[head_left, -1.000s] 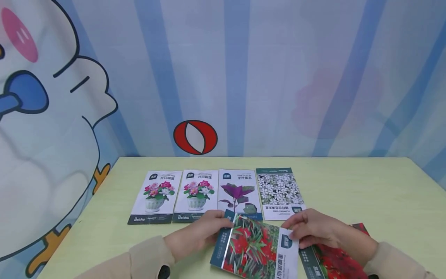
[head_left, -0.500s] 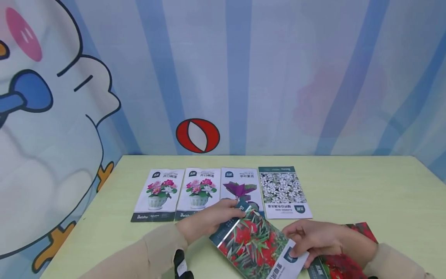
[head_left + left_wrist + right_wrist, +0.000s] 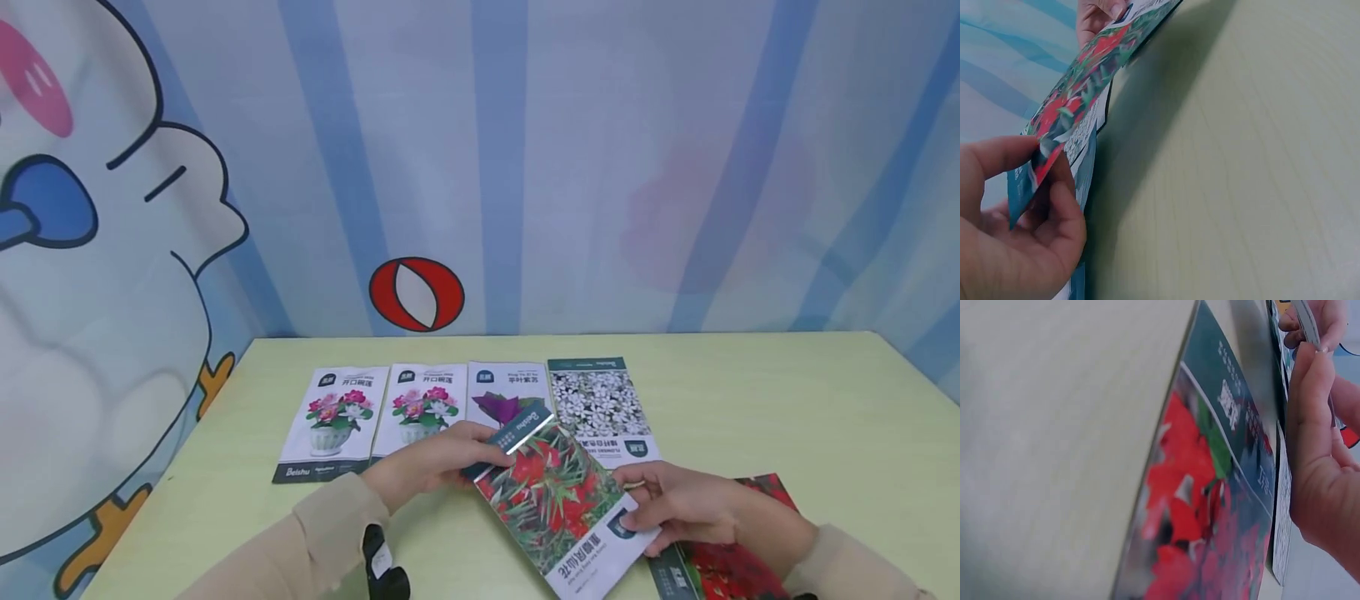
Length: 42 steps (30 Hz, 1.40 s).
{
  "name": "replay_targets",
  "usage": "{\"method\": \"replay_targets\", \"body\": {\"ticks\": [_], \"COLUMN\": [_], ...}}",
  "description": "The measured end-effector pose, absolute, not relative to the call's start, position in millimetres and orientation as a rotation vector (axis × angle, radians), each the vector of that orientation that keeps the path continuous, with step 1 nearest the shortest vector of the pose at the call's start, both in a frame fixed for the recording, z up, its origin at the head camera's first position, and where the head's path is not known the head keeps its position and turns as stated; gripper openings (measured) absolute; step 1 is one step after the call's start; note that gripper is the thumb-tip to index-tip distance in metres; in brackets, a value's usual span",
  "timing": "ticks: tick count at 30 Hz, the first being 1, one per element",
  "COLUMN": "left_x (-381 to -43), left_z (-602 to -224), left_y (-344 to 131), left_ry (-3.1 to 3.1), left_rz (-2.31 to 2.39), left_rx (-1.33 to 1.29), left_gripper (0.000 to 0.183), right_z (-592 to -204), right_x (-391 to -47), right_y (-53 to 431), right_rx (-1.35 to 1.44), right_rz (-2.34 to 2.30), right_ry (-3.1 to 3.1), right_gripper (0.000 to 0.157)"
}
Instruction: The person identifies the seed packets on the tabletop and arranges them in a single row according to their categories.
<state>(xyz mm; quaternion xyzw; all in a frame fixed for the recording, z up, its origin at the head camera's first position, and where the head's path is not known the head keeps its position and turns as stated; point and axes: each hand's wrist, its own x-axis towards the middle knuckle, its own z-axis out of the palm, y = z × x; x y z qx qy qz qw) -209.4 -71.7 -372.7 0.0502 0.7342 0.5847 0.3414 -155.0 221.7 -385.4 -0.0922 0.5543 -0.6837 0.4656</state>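
Note:
Both hands hold a seed packet (image 3: 551, 487) printed with red flowers, tilted above the table, its dark green end at upper left and its white end at lower right. My left hand (image 3: 442, 458) pinches the dark end between thumb and fingers, as the left wrist view also shows. At the white end, the thumb and fingers of my right hand (image 3: 682, 504) grip the edge. A second red-flower packet (image 3: 727, 567) lies on the table, partly covered by my right hand and forearm; it fills much of the right wrist view.
A row of packets lies farther back: two with potted lotus (image 3: 333, 425) (image 3: 420, 408), one with purple leaves (image 3: 502, 392), one with white flowers (image 3: 600, 408). The held packet overlaps the last two in view. Behind the pale table (image 3: 787, 400) hangs a printed cloth backdrop (image 3: 570, 167).
The held packet has turned clockwise in the head view, its dark end swinging up and its white end down. Both hands keep their grip; the left has moved slightly up and right.

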Motion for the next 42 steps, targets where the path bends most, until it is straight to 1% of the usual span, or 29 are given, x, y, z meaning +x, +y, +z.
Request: {"method": "replay_targets", "body": {"ticks": [4, 10, 13, 17, 24, 32, 37, 42], "left_x": [-211.7, -209.8, -208.3, -207.9, -208.7, -212.3, -214.8, -217.6], "left_z": [-374.2, -378.7, -381.5, -384.7, -386.5, -386.6, -389.0, -390.1], "left_y": [-70.5, -58.5, -49.4, -38.2, -24.4, -8.5, 5.8, 20.4], "left_ry": [1.928, 1.831, 1.781, 1.770, 1.778, 1.793, 1.799, 1.777], "left_rz": [1.638, 1.939, 2.054, 2.115, 2.123, 2.136, 2.139, 2.143], "left_rx": [0.022, -0.061, -0.077, -0.084, -0.077, -0.123, -0.112, -0.089], "left_gripper": [0.033, 0.044, 0.046, 0.044, 0.043, 0.039, 0.035, 0.036], "right_z": [-384.5, -385.2, -385.5, -384.8, -383.8, -385.8, -382.8, -378.7], "right_x": [-154.1, -149.2, -147.5, -146.8, -147.4, -152.4, -157.6, -166.2], "right_y": [222.2, 219.7, 217.3, 216.0, 211.4, 203.6, 208.5, 218.4], "right_rx": [-0.163, -0.031, -0.007, -0.013, 0.003, 0.092, 0.054, 0.032], "right_rz": [-1.741, -1.840, -1.867, -1.882, -1.870, -1.885, -1.922, -1.940], "right_ry": [1.356, 1.275, 1.263, 1.268, 1.311, 1.441, 1.481, 1.535], "right_gripper": [0.040, 0.060, 0.065, 0.065, 0.060, 0.061, 0.061, 0.061]}}
